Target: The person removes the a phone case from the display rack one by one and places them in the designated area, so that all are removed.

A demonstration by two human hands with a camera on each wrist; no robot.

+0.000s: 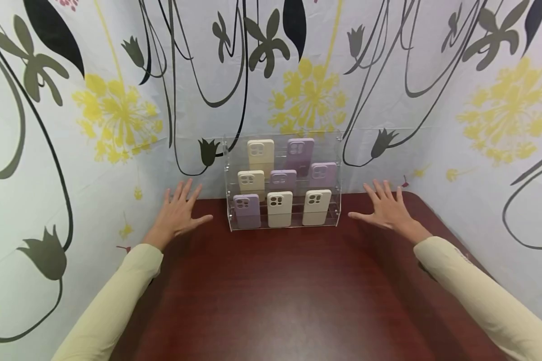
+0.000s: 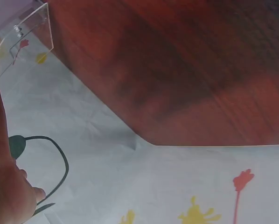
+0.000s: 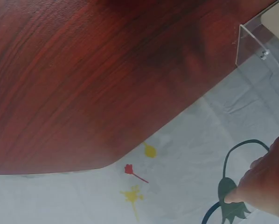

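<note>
A clear acrylic tiered stand (image 1: 280, 229) stands at the back of the table, holding several phone cases in three rows. The top row has a cream case (image 1: 260, 153) and a purple case (image 1: 300, 155). In the middle are a cream case (image 1: 251, 181) and two purple ones (image 1: 283, 179). Along the bottom, a purple case (image 1: 247, 210) sits left of two cream ones (image 1: 279, 209). My left hand (image 1: 178, 213), fingers spread, is left of the stand and apart from it. To its right, my right hand (image 1: 386, 208) is also spread, holding nothing.
The dark red wooden table (image 1: 289, 291) stretches from the stand towards me. White cloth (image 1: 185, 110) with flower prints hangs behind it and on both sides, close to the table's edges.
</note>
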